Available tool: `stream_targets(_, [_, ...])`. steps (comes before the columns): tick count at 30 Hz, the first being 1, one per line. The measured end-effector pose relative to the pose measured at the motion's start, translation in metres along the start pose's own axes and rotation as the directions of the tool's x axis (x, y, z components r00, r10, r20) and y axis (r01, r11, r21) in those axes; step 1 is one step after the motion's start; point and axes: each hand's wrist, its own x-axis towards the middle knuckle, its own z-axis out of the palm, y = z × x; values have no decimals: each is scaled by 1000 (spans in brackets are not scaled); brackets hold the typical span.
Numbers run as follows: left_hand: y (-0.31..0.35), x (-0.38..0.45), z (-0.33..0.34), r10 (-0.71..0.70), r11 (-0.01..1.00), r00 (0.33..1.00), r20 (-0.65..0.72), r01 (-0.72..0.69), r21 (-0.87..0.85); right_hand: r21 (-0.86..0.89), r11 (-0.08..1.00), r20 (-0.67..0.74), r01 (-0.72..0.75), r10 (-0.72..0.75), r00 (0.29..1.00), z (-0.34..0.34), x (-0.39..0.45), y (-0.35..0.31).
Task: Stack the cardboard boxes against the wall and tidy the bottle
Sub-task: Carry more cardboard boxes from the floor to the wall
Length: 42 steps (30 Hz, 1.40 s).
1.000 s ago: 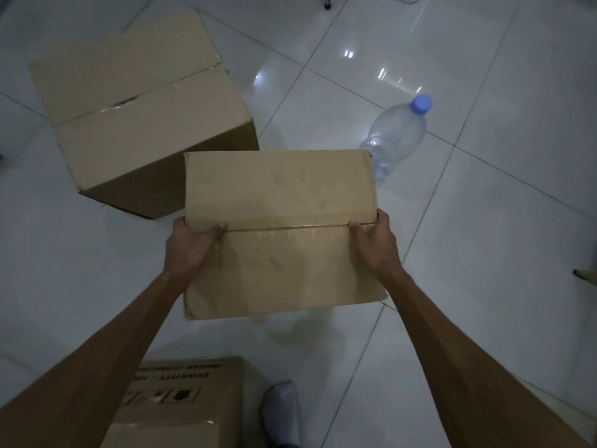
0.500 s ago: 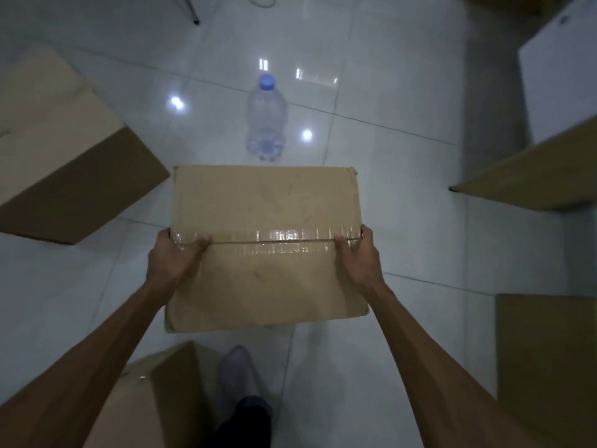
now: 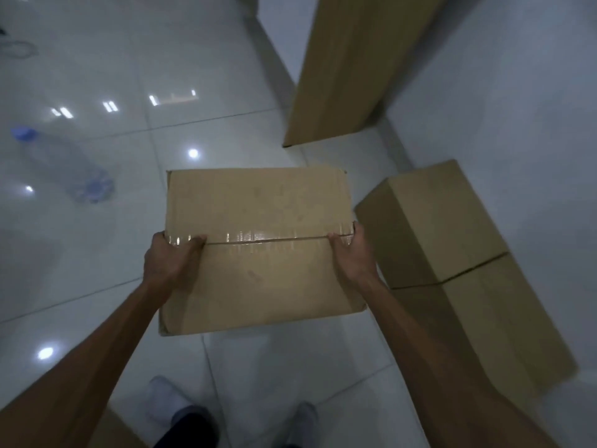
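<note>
Held box: you carry a taped cardboard box (image 3: 258, 250) in the air over the tiled floor (image 3: 200, 59), its top face toward you and a strip of shiny tape (image 3: 265, 238) running across the middle seam.
Left hand: your left hand (image 3: 169, 258) is clamped on the box's left edge at the tape line, thumb lying on the top face, fingers wrapped out of sight down the side.
Right hand: your right hand (image 3: 352, 253) is clamped on the box's right edge at the same seam, thumb on top, fingers hidden behind the side.
Box on the floor: a second, longer box (image 3: 462, 266) lies just to the right of the held box, beside the white wall (image 3: 517, 108); its top flaps meet at a dark seam.
Tall cardboard: beyond the held box, up and to the right, a tall cardboard piece (image 3: 342, 66) stands on the floor near the wall; its top is cut off by the frame edge.
Bottle: a clear plastic bottle (image 3: 64, 166) with a blue cap lies on its side on the floor, well to the left of the held box and blurred.
Feet: your feet in pale socks (image 3: 164, 399) stand below the held box, on the near side of it.
Near corner: a bit of cardboard (image 3: 119, 431) shows under your left forearm; what it belongs to I cannot tell.
</note>
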Motion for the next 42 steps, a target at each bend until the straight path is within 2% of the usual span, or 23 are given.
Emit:
stream_targets(8, [116, -89, 81, 196, 958, 957, 211, -233, 167, 198, 969, -226, -149, 194, 955, -155, -51, 37])
stream_targets(15, [189, -171, 170, 331, 851, 836, 438, -465, 244, 257, 934, -376, -246, 332, 865, -264, -106, 95])
stream_targets(19, [210, -218, 234, 351, 810, 768, 536, -536, 237, 333, 887, -443, -318, 446, 778, -309, -132, 137])
stream_targets(27, [226, -294, 366, 343, 740, 652, 677, -631, 233, 501, 790, -493, -354, 596, 633, -373, -160, 238])
stream_targets(31, [226, -321, 422, 369, 696, 591, 717, -687, 208, 535, 760, -482, -370, 634, 605, -396, -163, 285])
stream_targets(36, [219, -340, 475, 360, 657, 553, 752, -722, 217, 563, 730, -477, -388, 671, 568, -414, -158, 330])
stream_targets(42, [213, -338, 510, 375, 657, 549, 747, -726, 204, 554, 745, -502, -372, 655, 565, -418, -143, 361])
